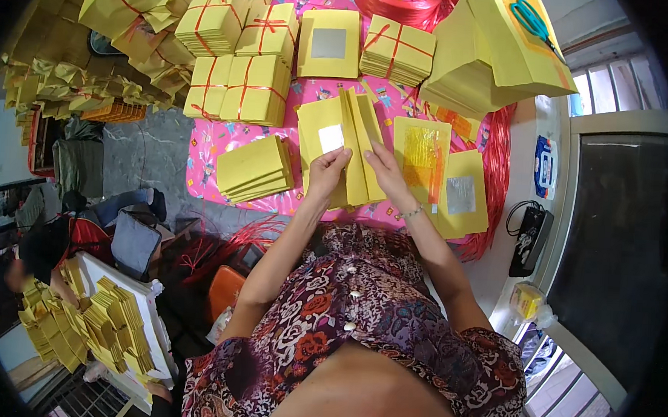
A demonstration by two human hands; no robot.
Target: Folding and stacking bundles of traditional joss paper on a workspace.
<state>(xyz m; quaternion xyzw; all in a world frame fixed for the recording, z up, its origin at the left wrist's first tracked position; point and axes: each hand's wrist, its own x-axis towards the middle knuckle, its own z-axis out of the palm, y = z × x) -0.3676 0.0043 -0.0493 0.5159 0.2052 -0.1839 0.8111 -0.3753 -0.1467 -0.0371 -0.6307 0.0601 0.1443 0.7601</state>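
Observation:
Both my hands are on a fanned set of yellow joss paper sheets (pixel 313 127) above the pink table cover. My left hand (pixel 330 172) pinches the left sheets just below a silver foil patch (pixel 330 138). The fingers of my right hand (pixel 386 173) are closed along the right edge of the upright folded sheets (pixel 362 134). To the left lies a loose stack of yellow paper (pixel 254 168). On the right, a sheet with gold-orange foil (pixel 420 156) is beside one with a silver square (pixel 461 194).
Yellow bundles tied with red ribbon (pixel 257 87) stand at the back left, another bundle (pixel 397 51) at the back centre. Teal scissors (pixel 532 22) lie on a tall paper pile at the back right. Red plastic ribbon (pixel 498 172) hangs there. A person works at a white table (pixel 157 335), lower left.

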